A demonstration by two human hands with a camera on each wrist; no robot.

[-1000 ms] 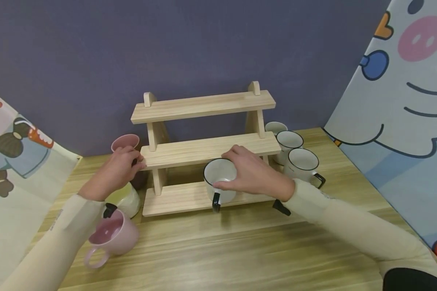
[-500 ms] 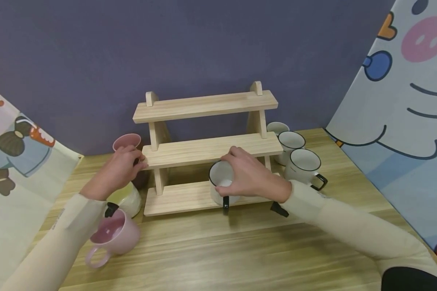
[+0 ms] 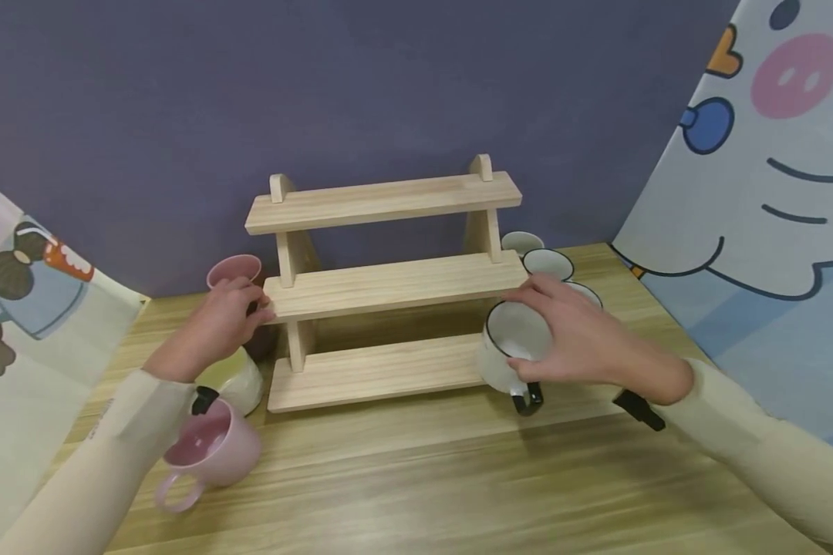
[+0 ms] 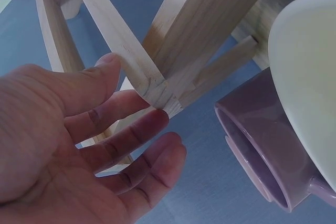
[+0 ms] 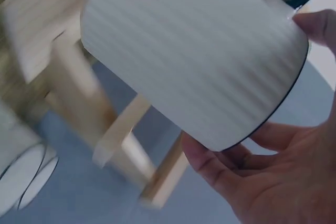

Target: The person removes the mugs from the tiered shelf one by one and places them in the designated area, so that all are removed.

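Note:
My right hand (image 3: 583,331) grips a white mug (image 3: 496,362) by its rim, thumb near the black handle. The mug has a black rim and tilts a little at the right end of the bottom tier; whether it touches the board is unclear. In the right wrist view the mug (image 5: 194,51) shows fine ribs, with thumb and fingers around its rim. My left hand (image 3: 211,327) holds the left end of the middle tier of a wooden three-tier shelf (image 3: 389,289). In the left wrist view, thumb and fingers of the left hand (image 4: 100,135) pinch that board's end.
Several white mugs with dark rims (image 3: 548,264) stand right of the shelf, partly behind my right hand. Left of it are a dark pink cup (image 3: 234,267), a pale yellow cup (image 3: 239,383) and a pink mug (image 3: 225,455) on the wooden table (image 3: 416,493). A purple-grey wall (image 3: 389,92) rises behind.
My right hand has carried the white mug rightward, from the middle of the bottom tier to its right end. The left hand has kept its hold on the shelf.

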